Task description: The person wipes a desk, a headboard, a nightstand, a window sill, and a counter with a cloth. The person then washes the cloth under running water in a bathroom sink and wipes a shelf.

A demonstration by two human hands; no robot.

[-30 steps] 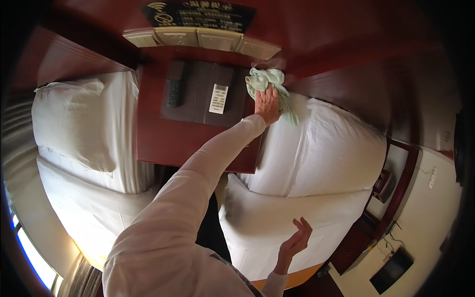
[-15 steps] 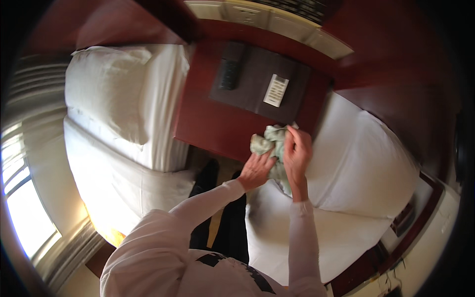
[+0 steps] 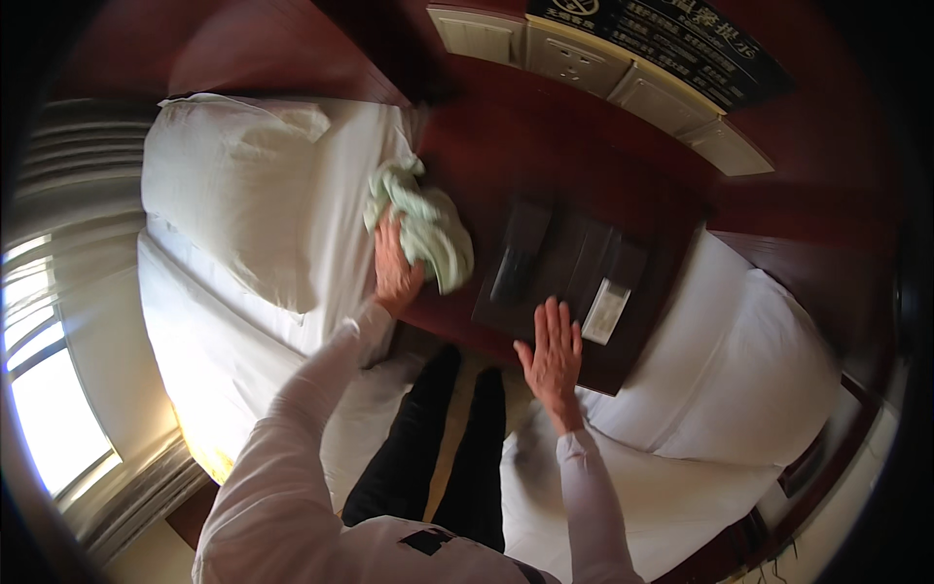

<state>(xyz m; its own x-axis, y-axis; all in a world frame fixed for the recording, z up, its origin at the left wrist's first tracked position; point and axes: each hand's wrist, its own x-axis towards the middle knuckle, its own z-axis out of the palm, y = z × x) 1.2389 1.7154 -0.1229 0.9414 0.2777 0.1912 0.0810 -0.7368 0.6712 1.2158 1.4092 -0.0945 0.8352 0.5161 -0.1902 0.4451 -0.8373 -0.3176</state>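
Note:
A pale green cloth (image 3: 438, 229) lies crumpled on the left part of the dark red bedside table (image 3: 477, 127). My left hand (image 3: 397, 273) presses on it near the table's left edge, its fingers partly sunk in the folds. My right hand (image 3: 555, 355) is open, fingers stretched out, at the near edge of a dark flat mat (image 3: 574, 282). Whether it touches the mat I cannot tell. On the mat rest a white rectangular item with a dark border (image 3: 607, 310), probably a remote control, and a black oblong device (image 3: 518, 258).
A white-sheeted bed (image 3: 195, 321) with a pillow (image 3: 238, 195) flanks the table on the left. Another white bed (image 3: 700, 389) stands on the right. Behind the table runs a row of wall sockets and switches (image 3: 574, 63) under a dark sign (image 3: 671, 44). A bright window (image 3: 68, 419) is at far left.
The cloth has gone from both hands at the table's right front to under my left hand at the left. The mat and its items now sit nearer the front edge. My right hand has let go.

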